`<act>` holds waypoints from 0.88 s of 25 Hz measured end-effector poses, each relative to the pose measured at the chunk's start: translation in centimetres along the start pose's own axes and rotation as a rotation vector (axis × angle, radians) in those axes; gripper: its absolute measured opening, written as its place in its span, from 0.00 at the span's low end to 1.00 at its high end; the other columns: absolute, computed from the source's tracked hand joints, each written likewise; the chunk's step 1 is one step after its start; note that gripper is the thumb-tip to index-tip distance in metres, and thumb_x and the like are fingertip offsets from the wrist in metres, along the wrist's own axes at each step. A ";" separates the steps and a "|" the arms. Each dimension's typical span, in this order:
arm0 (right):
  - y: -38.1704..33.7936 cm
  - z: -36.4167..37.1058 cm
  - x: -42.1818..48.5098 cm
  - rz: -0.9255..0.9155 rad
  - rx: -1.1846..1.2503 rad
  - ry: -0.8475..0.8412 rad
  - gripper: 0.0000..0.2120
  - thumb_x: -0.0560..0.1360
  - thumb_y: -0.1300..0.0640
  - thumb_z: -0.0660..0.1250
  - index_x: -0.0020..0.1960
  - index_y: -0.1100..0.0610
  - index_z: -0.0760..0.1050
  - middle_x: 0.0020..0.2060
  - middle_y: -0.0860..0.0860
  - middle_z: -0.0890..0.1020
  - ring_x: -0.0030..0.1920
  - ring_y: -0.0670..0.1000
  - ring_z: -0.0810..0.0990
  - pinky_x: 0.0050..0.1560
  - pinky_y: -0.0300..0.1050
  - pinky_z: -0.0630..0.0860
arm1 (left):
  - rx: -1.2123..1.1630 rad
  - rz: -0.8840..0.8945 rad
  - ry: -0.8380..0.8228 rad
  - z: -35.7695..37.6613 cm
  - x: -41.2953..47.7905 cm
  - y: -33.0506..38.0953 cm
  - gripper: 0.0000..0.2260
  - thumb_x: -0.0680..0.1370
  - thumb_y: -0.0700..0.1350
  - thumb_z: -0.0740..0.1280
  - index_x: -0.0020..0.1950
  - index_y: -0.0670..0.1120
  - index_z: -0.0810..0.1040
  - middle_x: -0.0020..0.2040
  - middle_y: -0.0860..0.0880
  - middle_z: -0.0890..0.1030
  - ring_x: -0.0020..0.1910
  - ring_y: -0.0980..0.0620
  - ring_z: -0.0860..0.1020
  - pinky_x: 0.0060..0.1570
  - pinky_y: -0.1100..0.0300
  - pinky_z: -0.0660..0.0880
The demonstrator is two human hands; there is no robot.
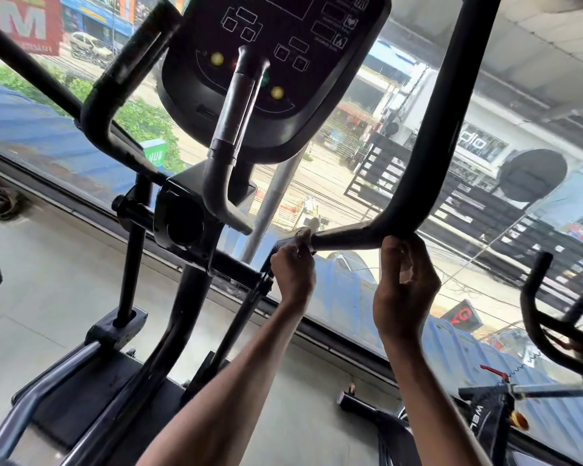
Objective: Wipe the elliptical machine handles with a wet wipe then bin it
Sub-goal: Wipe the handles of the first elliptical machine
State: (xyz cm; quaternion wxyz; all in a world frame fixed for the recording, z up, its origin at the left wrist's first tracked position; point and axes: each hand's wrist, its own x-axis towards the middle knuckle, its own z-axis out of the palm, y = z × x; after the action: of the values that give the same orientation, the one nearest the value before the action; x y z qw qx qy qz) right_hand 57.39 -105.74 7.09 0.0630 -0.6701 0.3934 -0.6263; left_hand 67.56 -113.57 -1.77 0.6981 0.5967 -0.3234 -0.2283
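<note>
My left hand (pixel 292 269) pinches pale grey wet wipe (pixel 300 234) at curved black tubular handle's (pixel 428 183) lower end; my right hand (pixel 406 284) grips its bend; shaft rises up-right.

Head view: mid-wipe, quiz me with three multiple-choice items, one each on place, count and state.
1. Where is the right hand? A) on the bend of the handle B) on a pedal C) on the window
2. How many yellow buttons show on the console? A) one B) two C) four
3. What is the left hand doing? A) hanging open B) pressing the floor C) holding the wipe on the handle's end
Answers: 1A, fingers curl round the bend; 2B, two yellow dots; 3C, wipe shows above its fingers.
</note>
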 end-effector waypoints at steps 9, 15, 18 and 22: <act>0.0 -0.4 0.3 0.002 0.027 -0.034 0.11 0.81 0.49 0.63 0.54 0.54 0.80 0.45 0.51 0.85 0.48 0.47 0.83 0.51 0.44 0.77 | -0.223 0.424 0.186 -2.2 -8.4 6.4 0.13 0.80 0.41 0.64 0.61 0.42 0.85 0.58 0.44 0.86 0.56 0.53 0.85 0.56 0.68 0.79; 0.1 -0.7 0.5 0.020 0.024 -0.058 0.15 0.80 0.48 0.64 0.53 0.59 0.81 0.42 0.50 0.83 0.45 0.46 0.81 0.49 0.47 0.77 | -0.243 0.046 0.187 -1.3 -8.8 4.5 0.10 0.81 0.38 0.69 0.59 0.46 0.86 0.41 0.51 0.87 0.35 0.59 0.80 0.40 0.61 0.80; 0.0 -1.2 0.7 0.018 0.034 -0.104 0.13 0.80 0.49 0.65 0.55 0.57 0.81 0.45 0.51 0.85 0.49 0.52 0.84 0.53 0.55 0.79 | -0.279 0.331 0.249 -2.4 -9.9 7.4 0.11 0.80 0.41 0.67 0.60 0.43 0.86 0.52 0.48 0.88 0.49 0.56 0.86 0.51 0.65 0.81; -0.3 -2.0 1.6 0.012 0.042 -0.190 0.10 0.80 0.47 0.66 0.54 0.51 0.82 0.46 0.48 0.86 0.50 0.52 0.85 0.54 0.59 0.79 | -0.157 0.409 0.240 -2.8 -8.5 6.9 0.10 0.80 0.39 0.68 0.60 0.43 0.86 0.57 0.46 0.86 0.56 0.55 0.84 0.54 0.59 0.82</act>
State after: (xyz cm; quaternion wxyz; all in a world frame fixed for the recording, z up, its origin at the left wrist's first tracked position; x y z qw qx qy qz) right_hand 55.60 -105.62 8.93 0.1177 -0.7226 0.3765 -0.5677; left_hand 63.29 -104.39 3.21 0.8072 0.4858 -0.3336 -0.0344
